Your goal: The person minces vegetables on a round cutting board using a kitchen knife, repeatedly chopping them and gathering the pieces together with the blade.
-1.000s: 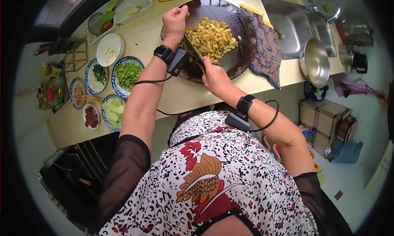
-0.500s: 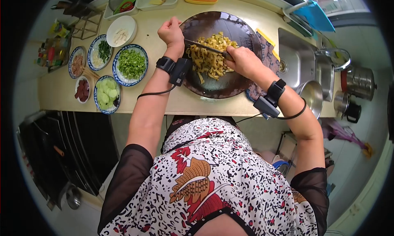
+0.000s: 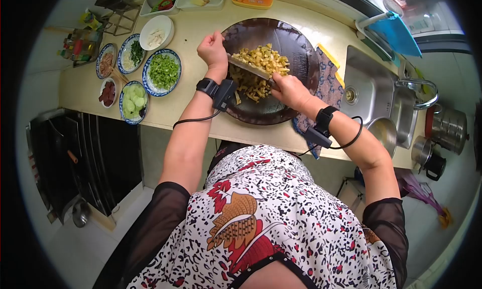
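The right hand (image 3: 291,92) closes round the handle of the knife (image 3: 249,67), a grip that appears to keep the fingers behind the blade. The blade slants across the chopped yellow pieces (image 3: 268,59), heaped on the round board (image 3: 301,68). The left hand (image 3: 212,50) is curled into a loose fist, no object visible in it, near the blade's far end at the board's left edge; contact cannot be determined. Filled plates (image 3: 146,77) stand left on the counter (image 3: 165,110), presumably to keep their contents separate.
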